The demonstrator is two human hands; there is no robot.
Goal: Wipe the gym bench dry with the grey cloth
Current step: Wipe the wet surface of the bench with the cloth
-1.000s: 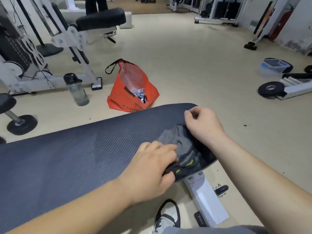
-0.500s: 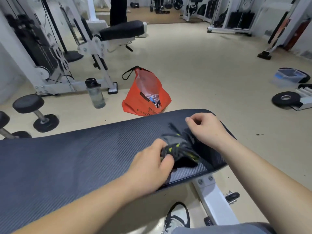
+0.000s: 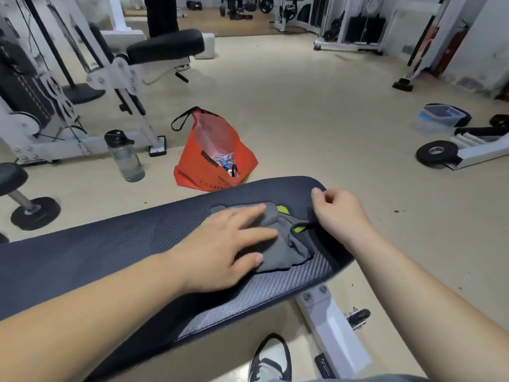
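The gym bench (image 3: 115, 257) has a dark ribbed pad that runs from the left edge to the middle right of the view. A grey cloth (image 3: 286, 246) with yellow-green marks lies bunched near the pad's right end. My left hand (image 3: 228, 244) lies flat on the cloth's left part, fingers spread and pressing down. My right hand (image 3: 338, 213) hovers just right of the cloth with fingers loosely curled and thumb touching a fingertip; nothing shows in it.
An orange bag (image 3: 214, 161) and a water bottle (image 3: 124, 155) stand on the floor beyond the bench. A white weight machine (image 3: 82, 106) is at the back left. A weight plate (image 3: 438, 153) and a plastic box (image 3: 440, 114) lie at right. My shoe (image 3: 270, 359) is under the bench.
My left hand went from gripping the bunched cloth to lying flat on it, and the cloth has spread out. My right hand let go of the cloth and drew off to the right.
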